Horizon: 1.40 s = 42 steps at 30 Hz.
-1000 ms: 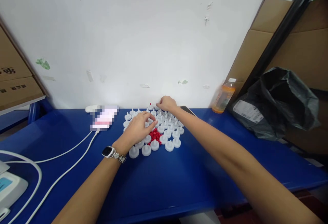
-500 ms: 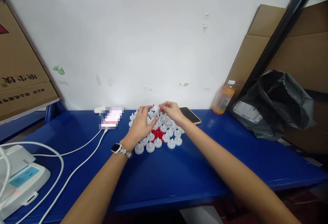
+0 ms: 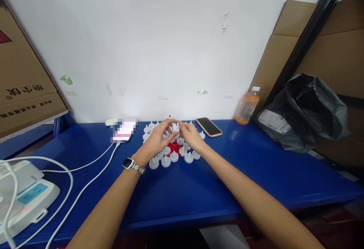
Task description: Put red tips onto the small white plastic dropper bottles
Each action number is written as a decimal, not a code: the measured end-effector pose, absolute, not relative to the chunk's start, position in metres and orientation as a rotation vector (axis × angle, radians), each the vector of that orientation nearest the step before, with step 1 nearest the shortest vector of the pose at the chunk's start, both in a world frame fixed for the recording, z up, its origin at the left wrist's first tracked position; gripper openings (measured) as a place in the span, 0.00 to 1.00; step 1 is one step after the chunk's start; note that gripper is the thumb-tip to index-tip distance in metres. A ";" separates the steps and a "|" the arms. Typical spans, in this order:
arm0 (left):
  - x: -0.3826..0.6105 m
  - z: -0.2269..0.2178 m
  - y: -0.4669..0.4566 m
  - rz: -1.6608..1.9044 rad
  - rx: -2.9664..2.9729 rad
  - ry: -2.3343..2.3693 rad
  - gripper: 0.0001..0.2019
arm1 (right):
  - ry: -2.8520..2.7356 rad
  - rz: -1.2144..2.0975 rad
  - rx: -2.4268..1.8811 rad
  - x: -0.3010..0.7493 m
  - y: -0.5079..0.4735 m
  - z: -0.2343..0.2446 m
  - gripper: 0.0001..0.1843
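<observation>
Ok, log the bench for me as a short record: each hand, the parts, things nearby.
Left hand: holds a white nozzle cap between thumb and fingers
Right hand: fingertips at that cap; grip unclear
Other caps: on the blue table, nozzles up
Red pieces: clustered among the caps
Dark-screened phone: right of the caps
Orange bottle: near the wall

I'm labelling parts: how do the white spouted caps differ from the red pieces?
White spouted caps are broad-based; red pieces are far smaller. Most visible caps stand spout-up, spread around, whereas red pieces lie mostly heaped among them. Both sit mainly on the blue table.
</observation>
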<state>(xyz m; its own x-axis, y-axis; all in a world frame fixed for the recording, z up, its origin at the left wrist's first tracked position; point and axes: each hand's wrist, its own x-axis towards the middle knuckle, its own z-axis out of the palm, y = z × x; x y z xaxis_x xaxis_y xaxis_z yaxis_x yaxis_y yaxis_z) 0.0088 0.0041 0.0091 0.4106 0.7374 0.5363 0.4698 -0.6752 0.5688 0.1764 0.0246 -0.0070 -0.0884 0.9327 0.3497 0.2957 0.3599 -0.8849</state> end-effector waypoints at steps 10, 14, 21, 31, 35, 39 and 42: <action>0.013 0.009 0.009 1.184 1.994 0.904 0.16 | -1.583 0.621 -1.113 0.168 0.011 0.004 0.26; 0.011 0.010 0.011 1.152 1.877 0.847 0.21 | -1.580 0.577 -1.107 0.165 0.007 0.006 0.25; 0.012 0.009 0.007 1.185 2.034 0.944 0.17 | -1.623 0.734 -1.074 0.167 0.010 0.002 0.27; 0.014 0.011 0.003 1.284 2.135 0.953 0.15 | -1.552 0.835 -1.085 0.167 0.009 0.001 0.28; 0.019 0.010 0.008 1.312 1.888 0.849 0.15 | -1.600 0.589 -1.078 0.163 0.000 0.007 0.30; 0.020 0.010 0.011 1.276 1.735 0.795 0.19 | -1.614 0.470 -1.058 0.161 -0.002 0.005 0.29; 0.015 0.012 0.008 1.248 1.823 0.851 0.18 | -1.597 0.566 -1.051 0.163 0.003 0.002 0.29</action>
<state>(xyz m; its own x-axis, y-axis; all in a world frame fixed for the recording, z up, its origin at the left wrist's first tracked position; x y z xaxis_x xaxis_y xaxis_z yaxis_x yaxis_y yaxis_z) 0.0154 0.0078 0.0122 0.3019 0.8432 0.4449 0.1060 -0.4935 0.8633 0.1635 0.0027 0.0025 -0.0187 0.8542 0.5197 0.3367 0.4948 -0.8011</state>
